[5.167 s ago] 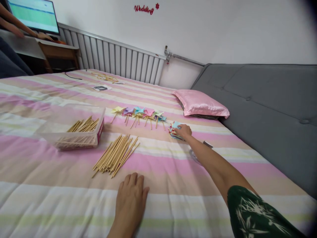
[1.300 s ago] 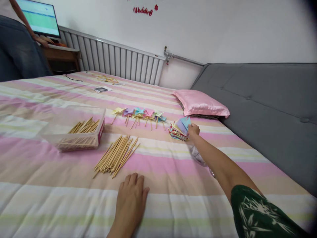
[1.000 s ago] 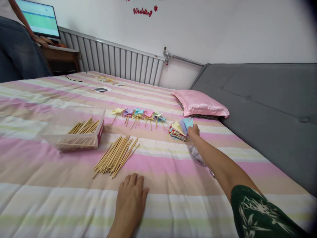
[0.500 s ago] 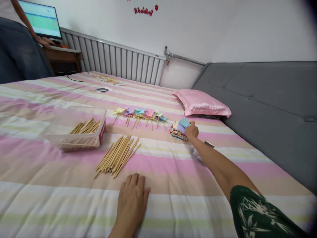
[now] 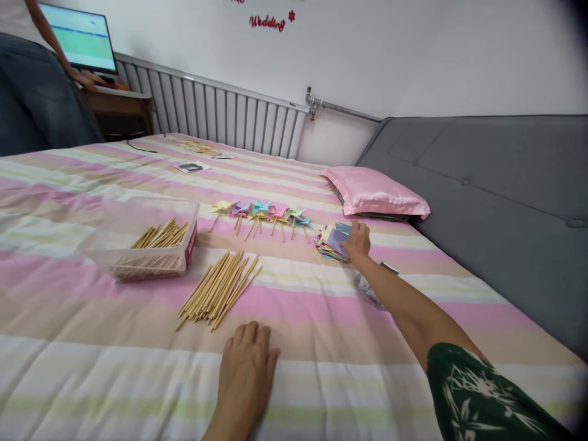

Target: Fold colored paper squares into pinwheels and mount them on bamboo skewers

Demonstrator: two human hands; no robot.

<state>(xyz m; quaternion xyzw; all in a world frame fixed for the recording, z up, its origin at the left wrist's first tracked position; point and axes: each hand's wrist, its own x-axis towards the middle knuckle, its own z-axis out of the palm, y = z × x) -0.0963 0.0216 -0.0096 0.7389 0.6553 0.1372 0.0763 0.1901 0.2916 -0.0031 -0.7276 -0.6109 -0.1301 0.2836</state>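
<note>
A stack of coloured paper pieces (image 5: 331, 245) lies on the striped bedspread, a purple one and a blue one showing on top. At the stack's right edge, my right hand (image 5: 359, 241) has its fingers closed on a blue paper piece (image 5: 343, 227), which it partly covers. My left hand (image 5: 247, 367) rests flat and open on the bedspread, holding nothing. Just beyond it is a loose pile of thin wooden sticks (image 5: 218, 291). Several paper pinwheels on sticks (image 5: 260, 209) lie in a row left of the paper stack.
A clear plastic box (image 5: 190, 245) with more sticks stands left of the pile. Under my right forearm is a clear plastic bag (image 5: 369, 293). A pink pillow (image 5: 379, 191) lies by the grey headboard (image 5: 496, 177). Another person (image 5: 37, 92) stands by a monitor (image 5: 80, 38).
My right hand has shifted slightly over the stack. The blue paper is now more covered by its fingers, and more of the purple piece shows. My left hand stays put.
</note>
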